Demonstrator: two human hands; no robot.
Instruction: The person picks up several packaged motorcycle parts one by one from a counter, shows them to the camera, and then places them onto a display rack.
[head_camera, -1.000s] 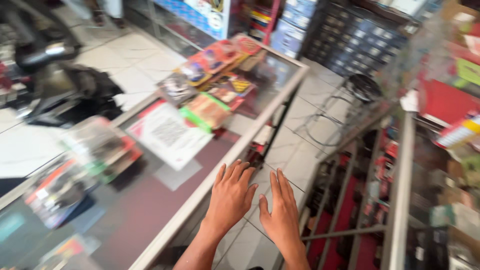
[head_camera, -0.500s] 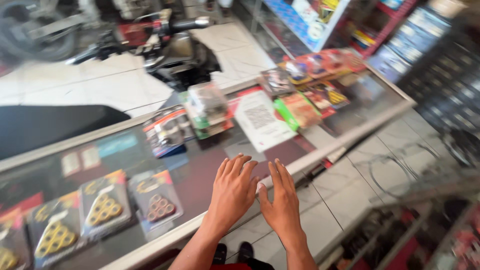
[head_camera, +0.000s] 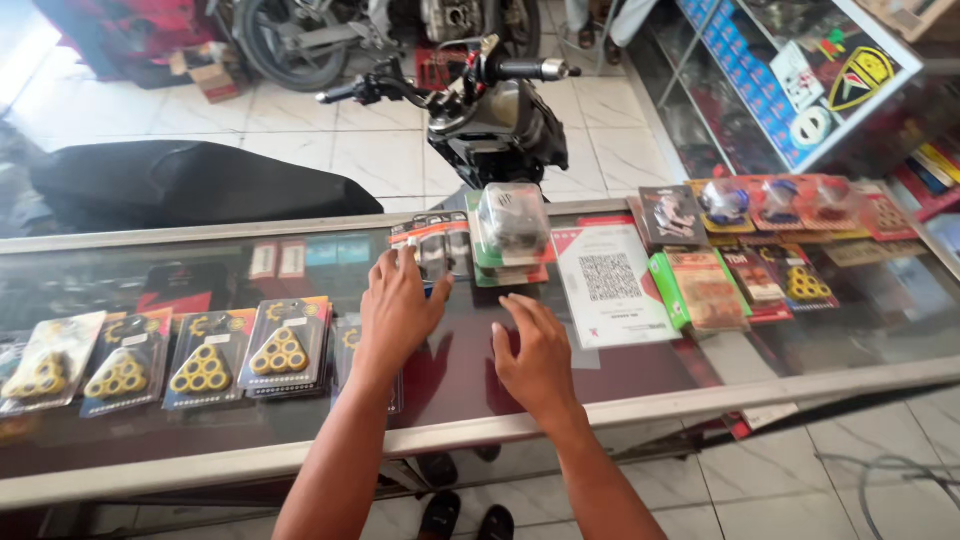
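Head cam: left hand (head_camera: 398, 312) is stretched out over the glass counter (head_camera: 500, 375), fingers spread and resting on the blister packs (head_camera: 436, 245), not closed around any. Right hand (head_camera: 535, 355) hovers open just beside it, holding nothing. Looks like nothing's picked up yet; the stacked packs (head_camera: 512, 232) and the paper sign (head_camera: 610, 283) sit untouched.
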